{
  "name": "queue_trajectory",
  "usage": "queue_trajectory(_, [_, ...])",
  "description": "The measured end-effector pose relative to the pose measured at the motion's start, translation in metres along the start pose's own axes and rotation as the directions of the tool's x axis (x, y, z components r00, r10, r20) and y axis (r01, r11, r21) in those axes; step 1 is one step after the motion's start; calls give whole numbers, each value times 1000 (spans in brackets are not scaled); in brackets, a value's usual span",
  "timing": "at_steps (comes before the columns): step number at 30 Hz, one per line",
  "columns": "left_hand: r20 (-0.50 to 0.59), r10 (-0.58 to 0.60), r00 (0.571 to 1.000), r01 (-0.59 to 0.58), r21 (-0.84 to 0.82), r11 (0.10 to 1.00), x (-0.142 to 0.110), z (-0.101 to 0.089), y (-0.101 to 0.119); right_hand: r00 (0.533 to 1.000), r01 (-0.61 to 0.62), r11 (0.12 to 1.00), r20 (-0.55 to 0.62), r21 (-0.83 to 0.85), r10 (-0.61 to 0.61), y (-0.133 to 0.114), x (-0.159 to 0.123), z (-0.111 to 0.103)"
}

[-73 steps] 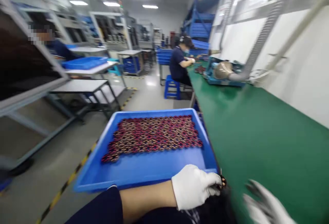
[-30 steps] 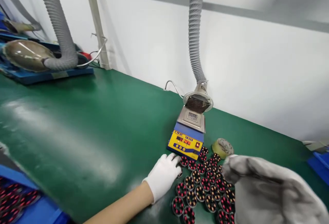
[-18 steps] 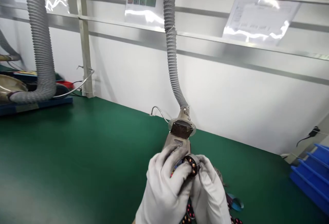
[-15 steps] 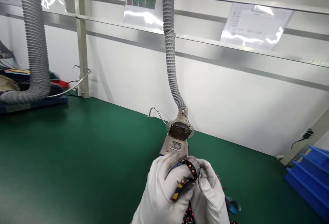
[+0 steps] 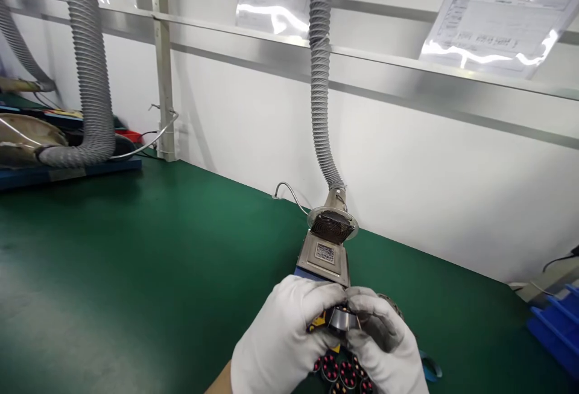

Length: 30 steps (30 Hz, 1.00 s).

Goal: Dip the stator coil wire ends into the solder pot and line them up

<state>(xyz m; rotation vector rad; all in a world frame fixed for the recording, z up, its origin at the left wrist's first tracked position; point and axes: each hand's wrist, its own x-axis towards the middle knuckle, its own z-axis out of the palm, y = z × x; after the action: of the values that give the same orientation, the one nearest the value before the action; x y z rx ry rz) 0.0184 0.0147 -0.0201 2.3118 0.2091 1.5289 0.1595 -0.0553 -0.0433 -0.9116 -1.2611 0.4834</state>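
Both my hands wear white gloves and meet at the lower middle. Between their fingertips is a small motor stator, its shiny metal side turned toward me. My left hand grips it from the left, fingers closed. From the right, my right hand pinches it; its fingertips are grey with dirt. A thin wire end seems to show beside the right fingers. Below the hands, several similar stators with black and pink-red or copper-coloured faces lie on the green bench, partly hidden by the gloves.
Just behind my hands stands a box-shaped device with a steel top, its yellow front mostly covered. A grey extraction hose drops to it. Blue trays are at right, a blue ring near my right hand. The green bench stretches left.
My view swung from the blue tray of stators to the bench. My left hand left the stators there, and both hands came together on one stator, since tilted to show its metal side.
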Motion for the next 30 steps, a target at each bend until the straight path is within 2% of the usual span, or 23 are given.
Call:
queue_trajectory(2, [2,59,998,-59,90,994,-2,0,1,993,69,998,-96,-3,-69,1,2,7])
queue_trajectory(4, [-4,112,994,-110,187,976,-4,1,1,969,96,992,-234,80,-75,2,4,13])
queue_trajectory(6, [-18,146,989,-136,257,957,-5,2,1,938,52,955,-343,292,54,2,3,12])
queue_trajectory(8, [-40,153,987,-135,285,949,-5,3,0,902,9,880,-384,476,198,1,0,5])
queue_trajectory(9, [-55,152,987,-130,288,949,-5,3,-1,885,8,862,-405,507,230,1,-1,0])
queue_trajectory(11, [-89,146,985,-116,284,952,-5,3,-2,872,11,885,-438,466,220,0,-5,-4])
queue_trajectory(13, [-110,135,985,-99,286,953,-6,3,-3,895,-76,913,-376,400,239,0,-6,1])
queue_trajectory(16, [-113,113,987,-77,284,956,-7,1,-2,914,-240,894,-223,377,340,1,-5,20])
queue_trajectory(18, [-73,50,996,-33,225,974,-6,-2,-1,905,-279,867,-190,413,381,1,-4,31])
queue_trajectory(21, [32,-15,999,14,45,999,-3,-7,-3,872,-326,809,-174,488,457,1,-3,38])
queue_trajectory(24, [5,-14,1000,15,-146,989,-2,-8,-9,850,-351,766,-159,539,502,-1,-3,40])
queue_trajectory(25, [-28,-53,998,47,-197,979,-2,-7,-11,843,-367,741,-136,563,521,-2,-4,40])
queue_trajectory(27, [-82,-208,975,175,-298,938,-3,-7,-14,824,-410,671,-64,618,563,-4,-5,40])
queue_trajectory(30, [-142,-427,893,330,-437,837,-5,-10,-15,788,-474,542,61,694,612,-6,-7,37])
